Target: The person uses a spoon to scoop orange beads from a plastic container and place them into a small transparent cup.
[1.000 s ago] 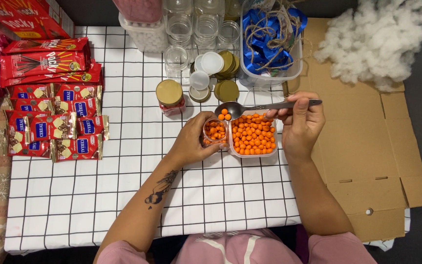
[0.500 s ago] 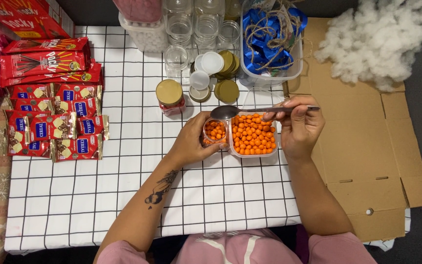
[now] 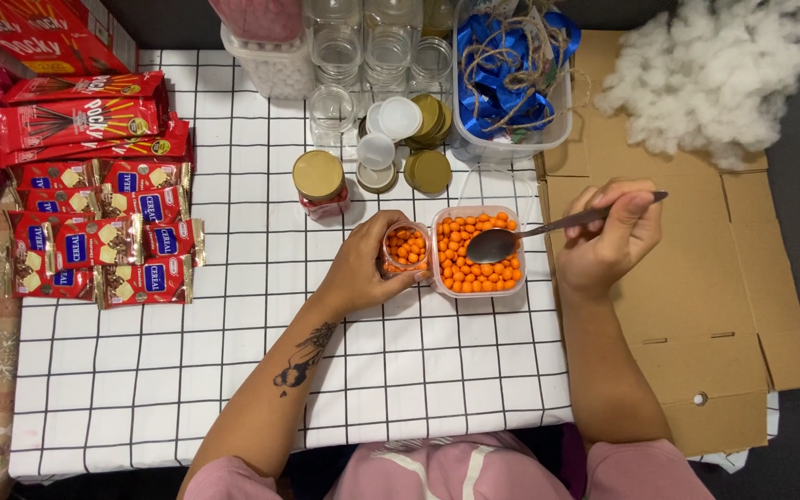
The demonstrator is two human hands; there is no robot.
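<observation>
jar (image 3: 406, 248) left of tub (image 3: 477, 252)

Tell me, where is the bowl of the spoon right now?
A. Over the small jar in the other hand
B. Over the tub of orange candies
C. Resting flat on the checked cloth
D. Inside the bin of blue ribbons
B: held by the right hand, the spoon has its bowl over the orange candies in the clear tub, beside the small jar that the left hand grips.

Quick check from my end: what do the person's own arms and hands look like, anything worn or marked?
Both forearms are bare, with short pink sleeves showing only near the shoulders at the bottom edge. The left forearm carries a dark tattoo on its inner side. The left hand and right hand are bare: no gloves, and no rings, watch or bracelets that I can make out. Fingers uncovered.
</observation>
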